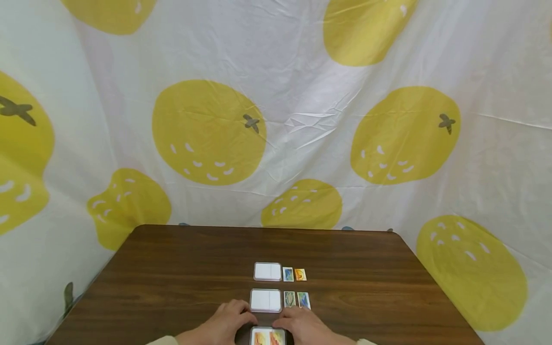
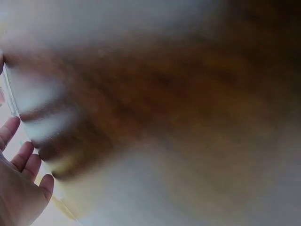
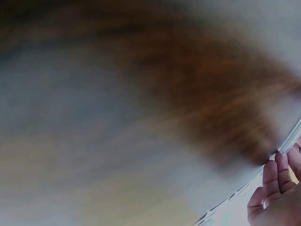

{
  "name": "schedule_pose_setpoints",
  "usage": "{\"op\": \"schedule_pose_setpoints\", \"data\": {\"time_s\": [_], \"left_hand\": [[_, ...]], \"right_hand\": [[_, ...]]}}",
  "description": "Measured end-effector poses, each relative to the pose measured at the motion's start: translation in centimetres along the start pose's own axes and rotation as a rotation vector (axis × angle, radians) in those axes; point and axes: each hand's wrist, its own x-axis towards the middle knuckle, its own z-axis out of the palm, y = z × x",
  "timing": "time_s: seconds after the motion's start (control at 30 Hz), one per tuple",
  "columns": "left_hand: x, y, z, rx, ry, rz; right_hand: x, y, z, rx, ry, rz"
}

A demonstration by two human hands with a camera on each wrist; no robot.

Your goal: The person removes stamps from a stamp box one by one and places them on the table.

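At the table's near edge lies a small clear card case (image 1: pixel 268 337) showing orange and yellow pictures. My left hand (image 1: pixel 239 320) grips its left side and my right hand (image 1: pixel 295 320) grips its right side, fingers curled at the edges. Just beyond it lies a white case (image 1: pixel 265 300) with two small picture cards (image 1: pixel 296 299) to its right. Further back lies another white case (image 1: pixel 267 271) with a blue card (image 1: pixel 287 274) and an orange card (image 1: pixel 300 274). Both wrist views are badly blurred; the left hand's fingers (image 2: pixel 21 183) and the right hand's fingers (image 3: pixel 277 188) show against a clear edge.
The brown wooden table (image 1: pixel 172 287) has rounded far corners and bare wood on both sides of the cards. A white cloth with large yellow fruit prints (image 1: pixel 209 132) hangs behind and around it.
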Motion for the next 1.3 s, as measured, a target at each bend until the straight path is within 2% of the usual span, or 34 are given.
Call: {"op": "schedule_pose_setpoints", "data": {"time_s": [0.4,0.7,1.1,1.3], "left_hand": [[0.08,0.31,-0.12,0.037,0.013,-0.018],[0.27,0.25,-0.16,-0.003,-0.03,-0.062],[0.35,0.08,0.35,0.057,-0.004,-0.082],[0.29,0.01,0.46,0.05,0.003,-0.082]], "right_hand": [[0.18,-0.2,-0.24,0.001,-0.035,0.052],[0.53,-0.21,-0.15,0.052,-0.043,0.086],[0.51,-0.43,-0.18,0.057,-0.023,0.104],[0.64,-0.42,-0.14,0.039,-0.048,0.139]]}}
